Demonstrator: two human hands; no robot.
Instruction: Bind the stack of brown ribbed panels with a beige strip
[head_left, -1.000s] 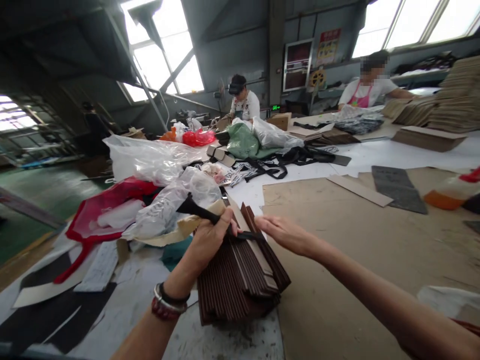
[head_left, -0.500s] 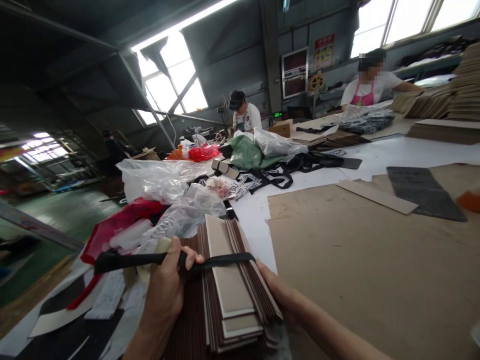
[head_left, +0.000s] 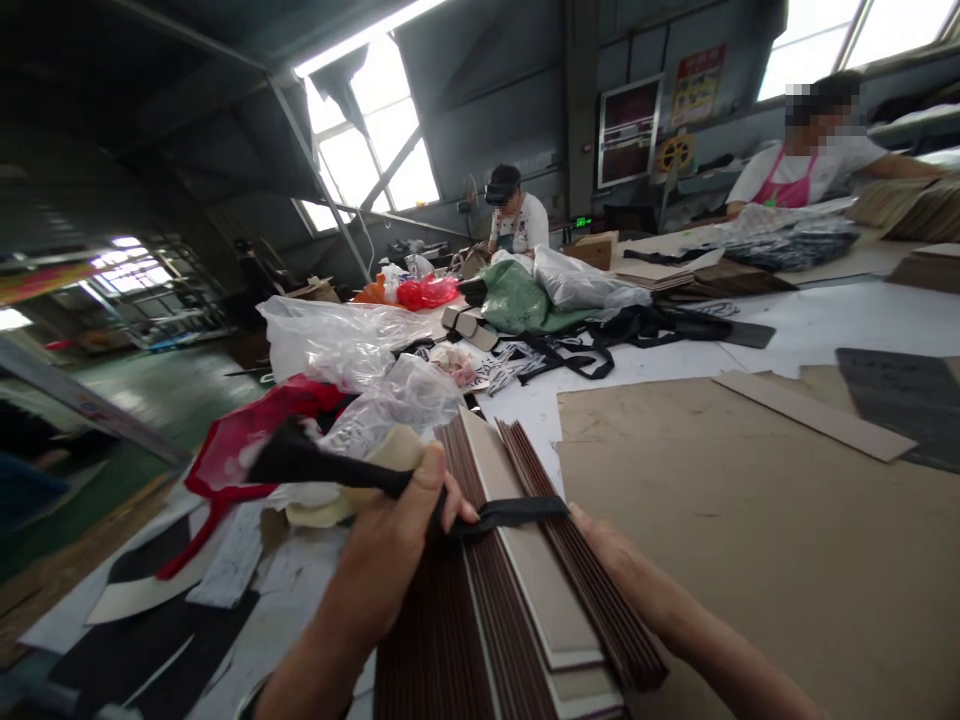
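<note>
A thick stack of dark brown folded card pieces (head_left: pixel 517 610) stands on edge in front of me. A black strap (head_left: pixel 510 513) runs across its top. My left hand (head_left: pixel 394 555) is closed on the strap at the stack's left side, and the strap's free end (head_left: pixel 300 462) sticks out to the left. My right hand (head_left: pixel 619 570) rests against the right side of the stack; its fingers are pressed to the cards and mostly hidden behind them.
Clear and red plastic bags (head_left: pixel 337 345) pile at the left. A large brown cardboard sheet (head_left: pixel 750 500) covers the table to the right. Black straps (head_left: pixel 592 350) and card strips (head_left: pixel 814 415) lie farther back. Two people (head_left: pixel 517 215) work at the far side.
The stack has tilted and moved closer to me. My left hand has pulled the strap tighter, up and left. My right hand stays against the stack's right side.
</note>
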